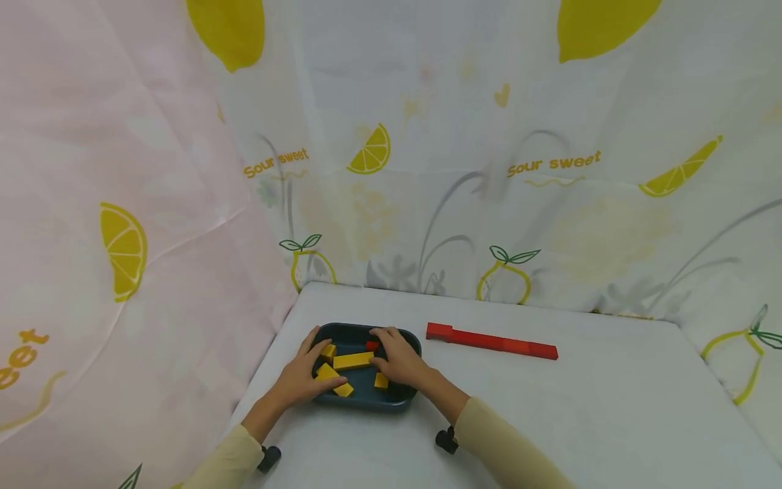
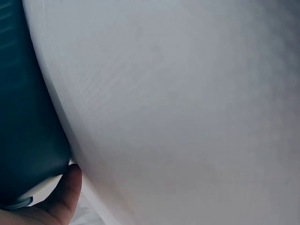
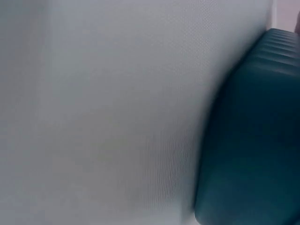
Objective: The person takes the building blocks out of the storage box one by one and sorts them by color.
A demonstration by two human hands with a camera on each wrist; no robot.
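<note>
Seen from above, my two hands reach into a dark blue tray [image 1: 366,405] on a white table [image 1: 611,394]. Only this head view shows the tray's contents. The left wrist view adds the tray's outer side, with a fingertip [image 2: 70,187] at its corner; the right wrist view shows the ridged outer wall, but not what my fingers touch.

Inside I count four yellow blocks [image 1: 353,360] and one small red block [image 1: 372,346]. One red bar [image 1: 491,341] lies outside, right of the tray.

The tray's long side runs left to right. The longest yellow block, mid-tray, runs the same way, its right end slightly farther from me; another slants toward me at the near left. The red bar's right end comes nearer me.

My left hand [image 1: 301,377] is spread at the left end, clasping nothing. My right hand [image 1: 402,361] arches over the right end, thumb and fingers apart around the red block, unclenched.
</note>
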